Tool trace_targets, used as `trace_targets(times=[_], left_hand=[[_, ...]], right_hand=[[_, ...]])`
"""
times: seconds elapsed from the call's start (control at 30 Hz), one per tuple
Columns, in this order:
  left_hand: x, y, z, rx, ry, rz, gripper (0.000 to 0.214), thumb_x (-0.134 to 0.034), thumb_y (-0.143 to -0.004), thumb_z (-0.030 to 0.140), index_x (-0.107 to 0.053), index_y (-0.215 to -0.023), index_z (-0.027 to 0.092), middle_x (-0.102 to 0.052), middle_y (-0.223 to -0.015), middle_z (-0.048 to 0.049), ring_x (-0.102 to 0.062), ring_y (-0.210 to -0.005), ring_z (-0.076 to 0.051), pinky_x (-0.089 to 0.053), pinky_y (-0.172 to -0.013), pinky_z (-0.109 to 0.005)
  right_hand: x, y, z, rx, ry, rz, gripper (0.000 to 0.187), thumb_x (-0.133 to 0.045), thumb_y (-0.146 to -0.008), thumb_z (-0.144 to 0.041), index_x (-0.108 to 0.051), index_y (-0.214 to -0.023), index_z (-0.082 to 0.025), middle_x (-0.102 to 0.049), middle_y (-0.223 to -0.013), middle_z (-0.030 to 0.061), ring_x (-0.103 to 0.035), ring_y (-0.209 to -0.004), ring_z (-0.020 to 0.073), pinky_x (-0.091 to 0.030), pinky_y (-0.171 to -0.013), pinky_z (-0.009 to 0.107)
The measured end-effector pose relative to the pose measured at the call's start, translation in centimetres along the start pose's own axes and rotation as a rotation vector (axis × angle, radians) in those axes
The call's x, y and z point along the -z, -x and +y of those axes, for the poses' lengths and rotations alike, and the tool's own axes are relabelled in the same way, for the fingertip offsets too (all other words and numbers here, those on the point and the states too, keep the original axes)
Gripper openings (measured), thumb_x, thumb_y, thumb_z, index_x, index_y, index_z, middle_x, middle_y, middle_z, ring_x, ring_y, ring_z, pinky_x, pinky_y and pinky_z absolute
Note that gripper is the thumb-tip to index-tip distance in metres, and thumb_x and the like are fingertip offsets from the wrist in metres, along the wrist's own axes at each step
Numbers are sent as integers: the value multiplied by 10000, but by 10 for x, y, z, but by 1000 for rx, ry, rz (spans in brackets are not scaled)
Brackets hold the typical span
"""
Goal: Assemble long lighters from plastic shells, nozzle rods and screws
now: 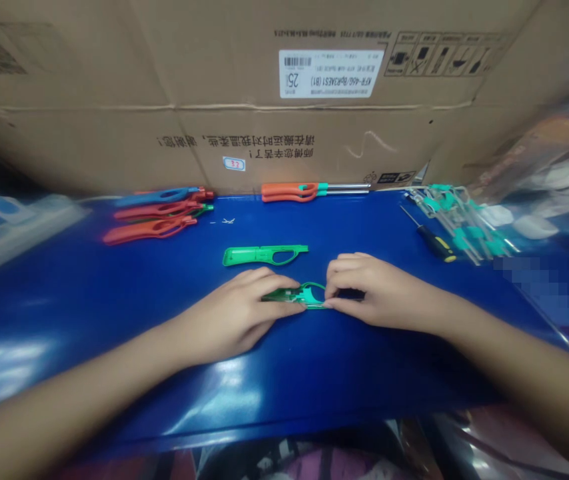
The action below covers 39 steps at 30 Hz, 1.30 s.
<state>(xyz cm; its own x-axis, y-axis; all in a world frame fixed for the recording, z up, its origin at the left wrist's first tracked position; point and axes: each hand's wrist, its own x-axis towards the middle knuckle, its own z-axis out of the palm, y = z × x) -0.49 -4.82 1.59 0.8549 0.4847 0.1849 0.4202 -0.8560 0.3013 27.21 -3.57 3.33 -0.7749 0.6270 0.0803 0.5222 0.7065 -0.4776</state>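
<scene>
One large cardboard panel, brown, creased horizontally, stood behind the work surface; its Chinese lettering was inverted. Affixed to it: one white label with barcode, upper right of centre; one small blue-bordered sticker with red marking, low down. Also on the panel: a framed row of dark handling pictograms and a pale wavy line. One blue table, glossy, bore white marks. One screwdriver, black-and-yellow handle, lay at right, shaft toward the panel.
</scene>
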Motion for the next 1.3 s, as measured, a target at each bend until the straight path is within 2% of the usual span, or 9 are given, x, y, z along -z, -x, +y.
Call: trace_targets(times=[0.27, 0.37, 0.47, 0.6, 0.83, 1.07, 1.17, 1.27, 1.3], left_hand=[[1, 0, 0, 29, 39, 9, 412, -491, -986, 143, -623, -1350, 285, -597, -1365, -101, -559, -1201, -270, -489, -1030, -478], [1, 1, -3, 44, 10, 13, 405, -480, -1000, 159, -618, -1358, 287, -592, -1376, -97, -553, -1218, -276, -487, -1025, -480], [2, 1, -5, 67, -6, 24, 393, -467, -1013, 171, -625, -1351, 293, -598, -1374, -90, -552, -1231, -274, -487, -1027, -478], [3, 1, -8, 66, -7, 45, 381, -461, -1021, 178, -636, -1341, 287, -614, -1358, -93, -561, -1222, -271, -496, -1028, -477], [0, 1, -10, 56, 29, 59, 382, -467, -1019, 168, -635, -1344, 276, -611, -1359, -99, -564, -1221, -258, -506, -1033, -455], [5, 4, -14, 37, 26, 85, 358, -520, -1012, 217, -624, -1346, 292, -571, -1410, -82, -543, -1286, -241, -474, -1080, -422], [16, 4, -18, 99, -5, 153, 297, -554, -1000, 277, -663, -1274, 243, -624, -1330, -80, -582, -1227, -232, -477, -1064, -398], [28, 5, -29, 271, -101, 292, 229, -519, -997, 271, -714, -1065, 173, -700, -1086, -81, -639, -1034, -226, -518, -948, -390], [31, 7, -34, 325, -128, 287, 210, -540, -977, 282, -715, -1005, 170, -701, -1044, -77, -641, -994, -231, -519, -928, -400]], right_hand=[[8, 3, 4, 52, -11, 45, 96, -600, -924, -174, -685, -949, -211, -693, -949, 34, -616, -920, 181, -431, -891, 359], [14, 5, 9, 45, -24, 46, 98, -623, -918, -187, -674, -1001, -199, -686, -993, 46, -610, -946, 182, -456, -860, 330], [17, 6, 14, -21, -5, 22, 69, -640, -920, -218, -682, -969, -193, -689, -952, 41, -611, -880, 175, -464, -775, 308], [16, 4, 18, -60, 30, -4, 118, -623, -948, -261, -699, -893, -189, -697, -880, 39, -613, -836, 182, -451, -759, 318], [11, 0, 21, -206, -88, 13, 135, -672, -914, -271, -701, -824, -175, -686, -820, 25, -598, -748, 153, -433, -676, 275], [10, 1, 28, -132, -51, 37, 161, -655, -932, -306, -689, -839, -178, -692, -850, 31, -605, -781, 159, -424, -707, 279], [12, 3, 29, -65, 9, 45, 138, -649, -940, -287, -686, -848, -191, -701, -854, 22, -616, -816, 164, -413, -778, 302], [13, 6, 26, -27, 121, 87, 116, -668, -929, -299, -680, -861, -205, -707, -876, 14, -620, -854, 178, -378, -826, 333], [13, 7, 24, -17, 154, 103, 113, -669, -928, -307, -677, -874, -208, -707, -887, 14, -619, -860, 181, -371, -828, 338]])
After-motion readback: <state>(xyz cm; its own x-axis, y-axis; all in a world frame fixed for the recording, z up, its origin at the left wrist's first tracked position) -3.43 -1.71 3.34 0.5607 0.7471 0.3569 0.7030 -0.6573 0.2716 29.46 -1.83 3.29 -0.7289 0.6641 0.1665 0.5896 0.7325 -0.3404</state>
